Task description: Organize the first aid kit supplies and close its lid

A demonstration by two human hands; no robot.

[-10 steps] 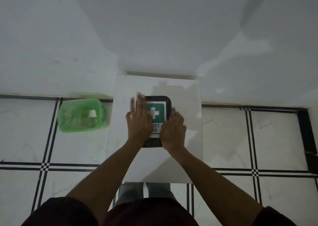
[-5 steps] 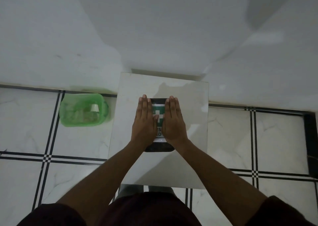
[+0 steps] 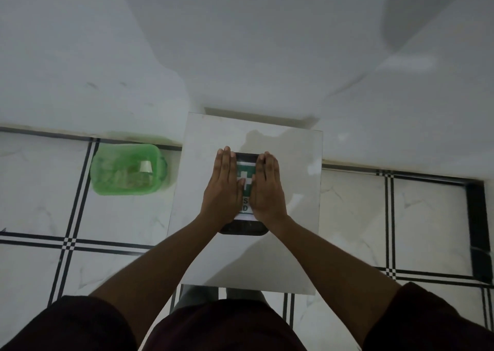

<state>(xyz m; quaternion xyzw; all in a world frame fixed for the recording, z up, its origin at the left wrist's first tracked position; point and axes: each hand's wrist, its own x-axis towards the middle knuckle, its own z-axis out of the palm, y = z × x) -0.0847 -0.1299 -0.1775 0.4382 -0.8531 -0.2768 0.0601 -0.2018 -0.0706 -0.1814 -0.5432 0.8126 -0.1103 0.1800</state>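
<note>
A black first aid kit [image 3: 243, 229] with a green and white cross label lies closed in the middle of a small white table [image 3: 294, 163]. My left hand [image 3: 223, 187] rests flat, palm down, on the left half of its lid. My right hand [image 3: 268, 188] lies flat on the right half. The fingers of both hands are stretched out and held together, pointing away from me. Only a strip of the label and the near edge of the kit show between and below my hands. The kit's contents are hidden.
A green translucent plastic basket [image 3: 128, 168] with small items inside sits on the tiled floor to the left of the table, against the white wall [image 3: 240, 43]. White floor tiles with black lines surround the table. My legs show below the table's near edge.
My right hand has uncurled and both hands have settled flat, side by side, on the lid. The camera has shifted slightly; the kit stays in place.
</note>
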